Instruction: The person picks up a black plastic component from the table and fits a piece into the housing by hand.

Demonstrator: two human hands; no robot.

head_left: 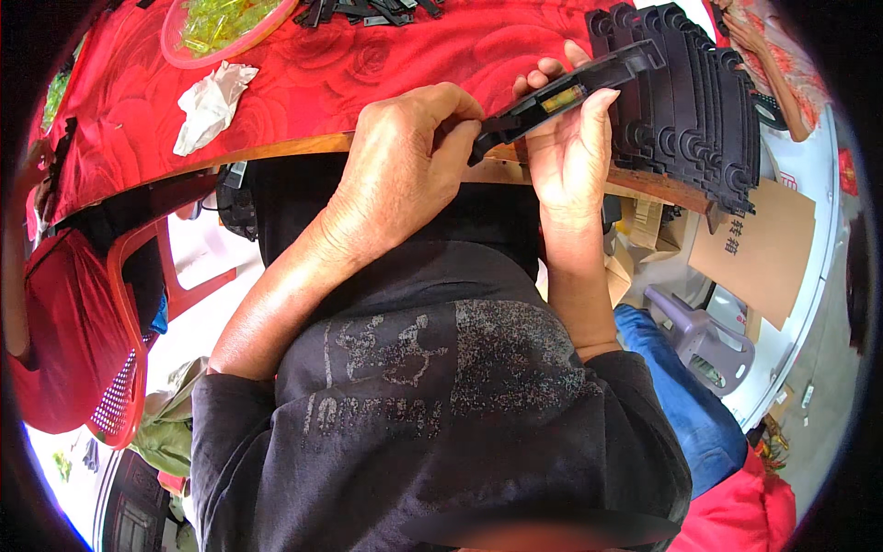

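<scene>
My right hand (572,152) supports a long black plastic part (612,72) from below, palm turned up, with the thumb along its near side. A small translucent yellow piece (563,98) sits in a slot in the middle of this part. My left hand (405,152) is closed in a pinch at the part's lower left end, and its fingers hide that end. The part is tilted, its far right end higher in the picture, and is held above the table's front edge. Just beyond my right hand, a row of similar black parts (676,110) is stacked on the table.
Red patterned cloth (313,92) covers the table. On it are a pink bowl (168,41) of yellow pieces, small black pieces (372,11) and a crumpled white tissue (213,109). A red chair (124,276) stands left; cardboard (763,248) and a purple-grey stool (704,336) are right. Other people sit on both sides.
</scene>
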